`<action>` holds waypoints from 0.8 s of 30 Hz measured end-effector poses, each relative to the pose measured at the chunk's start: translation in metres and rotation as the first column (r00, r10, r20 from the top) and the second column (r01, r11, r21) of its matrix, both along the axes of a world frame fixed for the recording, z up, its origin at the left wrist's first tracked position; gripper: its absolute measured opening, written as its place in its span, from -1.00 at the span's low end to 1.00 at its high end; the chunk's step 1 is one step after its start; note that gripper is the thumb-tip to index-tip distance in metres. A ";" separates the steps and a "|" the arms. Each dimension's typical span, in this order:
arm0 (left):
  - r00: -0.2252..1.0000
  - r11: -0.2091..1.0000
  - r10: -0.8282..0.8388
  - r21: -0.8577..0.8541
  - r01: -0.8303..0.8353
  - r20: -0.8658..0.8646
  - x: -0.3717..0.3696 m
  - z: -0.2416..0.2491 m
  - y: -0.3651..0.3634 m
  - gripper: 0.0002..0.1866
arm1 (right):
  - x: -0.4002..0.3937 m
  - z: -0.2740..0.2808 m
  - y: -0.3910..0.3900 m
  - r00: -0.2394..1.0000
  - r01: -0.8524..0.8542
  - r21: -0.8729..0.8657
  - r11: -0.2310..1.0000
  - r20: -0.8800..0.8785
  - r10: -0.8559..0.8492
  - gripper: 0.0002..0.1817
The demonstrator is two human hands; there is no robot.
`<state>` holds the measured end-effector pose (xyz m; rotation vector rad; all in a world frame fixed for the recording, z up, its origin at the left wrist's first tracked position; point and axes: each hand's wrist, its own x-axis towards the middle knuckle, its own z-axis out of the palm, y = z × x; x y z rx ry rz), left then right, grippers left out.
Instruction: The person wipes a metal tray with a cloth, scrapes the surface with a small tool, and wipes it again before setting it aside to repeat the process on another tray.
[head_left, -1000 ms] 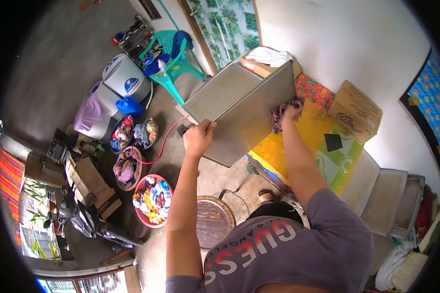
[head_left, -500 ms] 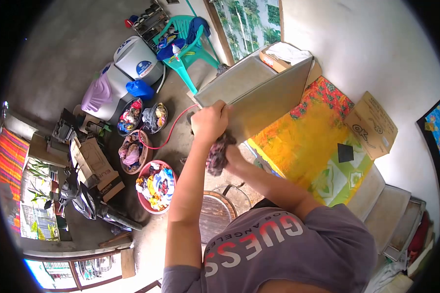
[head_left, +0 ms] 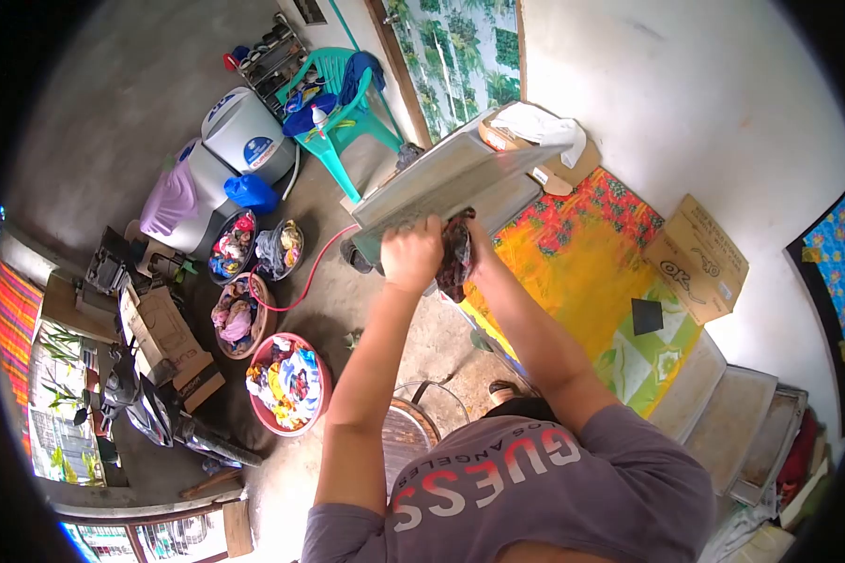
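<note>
My left hand (head_left: pixel 411 253) is closed over the near end of a thin, flat grey panel (head_left: pixel 460 183), which is tilted above another grey slab. Just to its right, my right hand (head_left: pixel 480 248) grips a dark, patterned, crumpled cloth (head_left: pixel 455 255) beside the panel's lower edge. Part of the cloth lies against the panel, and the fingers of my right hand are partly hidden behind it.
Basins of clothes (head_left: pixel 289 385) stand on the floor at left, near a red hose (head_left: pixel 314 272). A green chair (head_left: pixel 338 141) is at the back. A yellow and red cover (head_left: pixel 563 253) and a cardboard box (head_left: pixel 699 258) lie at right. A round wooden stool (head_left: pixel 408 436) is near my body.
The grey panel has tilted and now shows more edge-on. Both hands have moved up, and the cloth has shifted right and up with my right hand. The view has shifted slightly.
</note>
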<state>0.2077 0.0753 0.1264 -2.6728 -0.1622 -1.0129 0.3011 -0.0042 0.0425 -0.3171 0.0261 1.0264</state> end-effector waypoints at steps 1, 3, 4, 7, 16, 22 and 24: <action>1.000 1.000 0.003 -0.007 -0.003 -0.029 0.002 -0.013 -0.001 -0.84 | 0.000 -0.010 0.001 0.999 0.049 -0.072 0.996 -0.014 -0.051 -0.82; 0.996 1.000 -0.011 -0.007 0.011 -0.088 0.005 -0.041 -0.002 -0.85 | 0.004 -0.041 0.006 0.988 0.138 -0.219 0.966 -0.034 -0.149 -0.84; 0.996 0.999 0.006 -0.050 -0.011 -0.094 0.005 -0.056 -0.004 -0.85 | 0.006 -0.052 0.006 0.989 0.142 -0.231 0.963 -0.001 -0.146 -0.84; 0.991 0.986 0.043 -0.153 -0.062 -0.129 0.005 -0.093 -0.002 -0.87 | 0.003 -0.075 0.002 0.992 0.115 -0.279 0.954 0.080 -0.096 -0.86; 0.959 0.945 0.098 -0.276 -0.173 -0.267 0.011 -0.175 0.041 -0.92 | 0.027 -0.125 -0.068 0.934 0.279 -0.490 0.826 0.338 -0.115 -0.67; 0.891 0.968 0.103 -0.160 -0.191 -0.442 0.016 -0.232 0.051 -0.91 | 0.028 -0.135 -0.111 0.912 0.396 -0.543 0.741 0.328 -0.246 -0.66; 0.865 0.961 0.078 -0.192 -0.197 -0.496 0.023 -0.239 0.050 -0.89 | 0.026 -0.141 -0.120 0.920 0.378 -0.567 0.732 0.315 -0.232 -0.57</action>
